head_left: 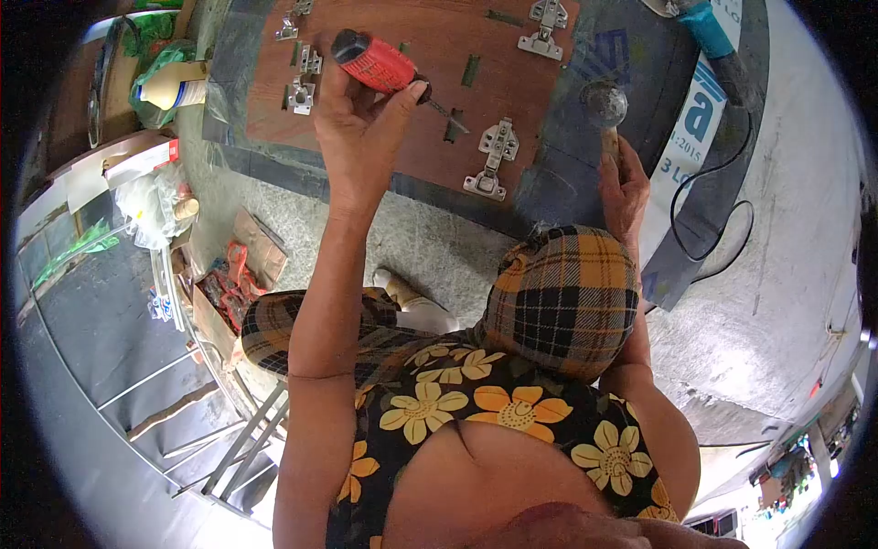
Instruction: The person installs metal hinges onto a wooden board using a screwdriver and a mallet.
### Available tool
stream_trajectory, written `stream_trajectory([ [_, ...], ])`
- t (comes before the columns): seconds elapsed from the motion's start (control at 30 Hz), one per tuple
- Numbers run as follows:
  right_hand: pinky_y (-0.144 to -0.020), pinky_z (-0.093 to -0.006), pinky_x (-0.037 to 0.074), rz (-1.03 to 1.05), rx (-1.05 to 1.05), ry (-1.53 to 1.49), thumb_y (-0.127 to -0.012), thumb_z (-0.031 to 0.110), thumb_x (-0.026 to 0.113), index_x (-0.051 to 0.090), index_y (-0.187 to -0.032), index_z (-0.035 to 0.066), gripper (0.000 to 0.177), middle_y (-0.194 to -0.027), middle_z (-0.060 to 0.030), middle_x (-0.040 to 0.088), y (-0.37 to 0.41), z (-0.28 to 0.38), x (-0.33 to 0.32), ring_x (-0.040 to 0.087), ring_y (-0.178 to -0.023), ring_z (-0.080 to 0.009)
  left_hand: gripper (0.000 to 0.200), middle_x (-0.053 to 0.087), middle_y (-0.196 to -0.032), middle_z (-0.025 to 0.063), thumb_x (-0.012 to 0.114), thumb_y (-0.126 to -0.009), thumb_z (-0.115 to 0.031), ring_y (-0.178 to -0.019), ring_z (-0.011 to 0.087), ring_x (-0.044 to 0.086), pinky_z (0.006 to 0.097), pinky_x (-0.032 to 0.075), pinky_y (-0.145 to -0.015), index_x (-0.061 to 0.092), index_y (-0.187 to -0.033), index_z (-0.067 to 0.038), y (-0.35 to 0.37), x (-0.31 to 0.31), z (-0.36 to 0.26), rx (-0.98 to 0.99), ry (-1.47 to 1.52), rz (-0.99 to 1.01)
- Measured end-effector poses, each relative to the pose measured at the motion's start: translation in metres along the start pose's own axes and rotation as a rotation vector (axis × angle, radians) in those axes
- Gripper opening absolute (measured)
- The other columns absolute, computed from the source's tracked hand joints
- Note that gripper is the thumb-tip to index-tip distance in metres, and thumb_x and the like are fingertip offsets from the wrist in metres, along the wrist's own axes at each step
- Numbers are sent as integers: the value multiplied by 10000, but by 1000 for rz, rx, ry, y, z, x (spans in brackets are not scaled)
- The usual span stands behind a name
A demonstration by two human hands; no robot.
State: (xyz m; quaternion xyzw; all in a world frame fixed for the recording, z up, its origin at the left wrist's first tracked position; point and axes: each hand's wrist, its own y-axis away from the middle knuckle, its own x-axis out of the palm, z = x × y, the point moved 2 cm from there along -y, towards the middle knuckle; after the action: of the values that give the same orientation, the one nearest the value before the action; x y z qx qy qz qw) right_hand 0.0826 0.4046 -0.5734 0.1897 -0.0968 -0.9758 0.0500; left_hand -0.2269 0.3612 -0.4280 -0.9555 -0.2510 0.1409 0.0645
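My left hand is closed round the red and black handle of a screwdriver. Its shaft slants down to the right, with the tip at a dark slot in the brown wooden board. Just right of the tip lies a metal cabinet hinge on the board. My right hand grips the light wooden handle of a hammer, whose round metal head points away from me beyond the board's right edge. More hinges sit on the board, one at the far right and others along the left side.
Under the board is a dark work surface. A teal-handled power tool with a black cord lies at the right. Bottles in a green bag stand at the left, above a metal frame. My knee is close to the front edge.
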Motion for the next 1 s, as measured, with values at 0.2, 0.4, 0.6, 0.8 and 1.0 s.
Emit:
stream_trajectory([
  [0.2,-852,-330,507,19,3,-29,-942,230,626,582,-1296,7,421,-1131,-153,672,4,12,1,640,-969,-208,428,644,-1017,73,737,-809,39,-921,134,635,283,537,-816,525,-1178,-14,19,-3,6,-99,-2,-30],
  [0.4,-840,-322,513,34,2,-77,-943,218,632,575,-1301,-8,427,-1119,-149,674,6,20,3,641,-957,-190,432,651,-1026,87,745,-806,27,-933,141,634,289,534,-836,517,-1172,8,40,-4,6,-129,-76,-63],
  [0.6,-818,-305,518,75,-25,-172,-944,193,642,567,-1297,-28,423,-1112,-141,672,9,46,3,633,-947,-162,413,663,-1044,94,735,-810,54,-982,169,645,307,532,-864,526,-1159,-14,50,-5,14,-41,-142,-43],
  [0.8,-709,-258,501,111,-134,-252,-951,186,637,578,-1282,-21,395,-969,-90,666,10,75,-2,609,-820,-115,423,663,-1037,102,747,-797,44,-974,168,655,316,535,-882,540,-1162,-11,47,9,15,0,-73,-55],
  [1.0,-610,-228,448,136,-217,-326,-956,171,628,596,-1256,-5,349,-831,-26,623,15,103,-9,544,-700,-75,445,664,-1033,124,765,-783,18,-951,195,674,329,546,-871,556,-1174,-19,46,14,17,73,-178,39],
])
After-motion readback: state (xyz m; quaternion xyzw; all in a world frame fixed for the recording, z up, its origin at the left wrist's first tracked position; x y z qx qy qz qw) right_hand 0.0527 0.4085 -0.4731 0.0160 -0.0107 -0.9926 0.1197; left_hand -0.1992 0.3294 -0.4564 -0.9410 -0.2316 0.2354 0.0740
